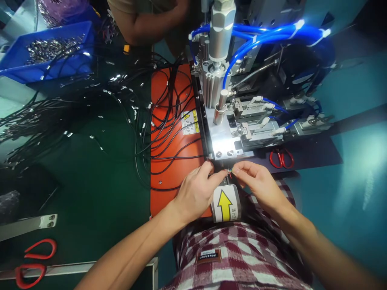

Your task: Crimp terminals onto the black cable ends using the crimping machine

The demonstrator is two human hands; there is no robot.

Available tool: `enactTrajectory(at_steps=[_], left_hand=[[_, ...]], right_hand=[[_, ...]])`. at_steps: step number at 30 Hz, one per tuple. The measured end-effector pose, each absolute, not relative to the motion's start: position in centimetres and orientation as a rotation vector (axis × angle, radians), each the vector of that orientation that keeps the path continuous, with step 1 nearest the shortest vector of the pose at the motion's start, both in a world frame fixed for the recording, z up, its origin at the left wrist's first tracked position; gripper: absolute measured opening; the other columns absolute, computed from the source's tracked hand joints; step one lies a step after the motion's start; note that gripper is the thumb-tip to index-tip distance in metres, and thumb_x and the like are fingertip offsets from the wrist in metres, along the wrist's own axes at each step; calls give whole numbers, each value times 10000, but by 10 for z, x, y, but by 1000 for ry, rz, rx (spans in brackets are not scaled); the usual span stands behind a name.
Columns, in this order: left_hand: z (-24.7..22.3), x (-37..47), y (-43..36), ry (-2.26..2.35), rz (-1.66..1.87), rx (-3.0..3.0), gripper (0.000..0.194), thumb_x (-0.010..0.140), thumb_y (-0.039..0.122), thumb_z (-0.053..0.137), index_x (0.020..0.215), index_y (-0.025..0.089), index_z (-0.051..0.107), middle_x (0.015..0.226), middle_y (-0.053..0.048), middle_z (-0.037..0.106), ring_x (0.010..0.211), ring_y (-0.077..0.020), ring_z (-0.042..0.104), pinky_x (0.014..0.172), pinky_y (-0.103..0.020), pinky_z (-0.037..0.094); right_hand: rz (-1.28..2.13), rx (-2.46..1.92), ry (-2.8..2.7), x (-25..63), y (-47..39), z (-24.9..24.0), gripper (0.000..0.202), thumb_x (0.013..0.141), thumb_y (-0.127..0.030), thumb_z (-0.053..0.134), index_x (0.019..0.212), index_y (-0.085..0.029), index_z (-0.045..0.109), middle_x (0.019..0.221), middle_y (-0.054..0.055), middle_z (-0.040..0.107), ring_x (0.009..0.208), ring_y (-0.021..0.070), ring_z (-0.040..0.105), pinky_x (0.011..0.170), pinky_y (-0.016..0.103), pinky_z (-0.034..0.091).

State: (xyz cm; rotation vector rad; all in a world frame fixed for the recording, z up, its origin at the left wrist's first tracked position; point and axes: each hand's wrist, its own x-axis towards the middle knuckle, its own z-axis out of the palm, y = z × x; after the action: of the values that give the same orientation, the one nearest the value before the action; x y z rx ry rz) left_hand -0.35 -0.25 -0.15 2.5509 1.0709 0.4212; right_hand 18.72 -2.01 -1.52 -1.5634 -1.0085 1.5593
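Observation:
My left hand [198, 189] is closed at the front edge of the machine [223, 139], with its fingertips pinching a cable end whose thin coloured wires [230, 172] stick out. From the right, my right hand [255, 179] pinches the tips of those same wires between thumb and finger. Both hands nearly meet just below the machine's bright metal block. Black cables [169, 155] run across the orange plate [163, 201] to the machine's left side. My left fingers hide most of the cable they hold.
A blue bin [69, 72] of small metal parts stands at the far left. Cables with metal ends [121, 80] lie over the green table [99, 193]. Red-handled scissors [281, 158] lie at right, another red-handled pair [40, 249] at lower left. A person's arm [157, 26] is at the back.

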Motion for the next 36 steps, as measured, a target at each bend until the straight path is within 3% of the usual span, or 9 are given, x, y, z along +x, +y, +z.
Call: enactTrajectory(at_steps=[16, 26, 36], left_hand=[[-1, -3, -3, 1083, 398, 2584, 363, 952, 203, 358, 1172, 127, 637, 844, -83, 514, 728, -181, 559, 624, -289, 525], [-2, -3, -3, 1074, 394, 2593, 373, 974, 225, 320, 1170, 133, 624, 850, -78, 514, 735, -174, 558, 634, -285, 526], [2, -1, -2, 1056, 389, 2712, 388, 989, 212, 281, 1112, 137, 642, 770, -59, 545, 665, -164, 536, 606, -269, 488]], right_hand=[[1412, -1530, -1003, 178, -26, -17, 208, 804, -373, 616, 733, -188, 552, 631, -30, 473, 545, 121, 415, 518, 255, 358], [1101, -1540, -1274, 176, -34, -33, 165, 902, -311, 531, 775, -207, 541, 756, 18, 525, 703, 174, 505, 668, 292, 420], [1425, -1663, -1008, 176, -27, -19, 232, 798, -421, 582, 749, -197, 550, 603, -28, 472, 528, 133, 412, 479, 258, 323]])
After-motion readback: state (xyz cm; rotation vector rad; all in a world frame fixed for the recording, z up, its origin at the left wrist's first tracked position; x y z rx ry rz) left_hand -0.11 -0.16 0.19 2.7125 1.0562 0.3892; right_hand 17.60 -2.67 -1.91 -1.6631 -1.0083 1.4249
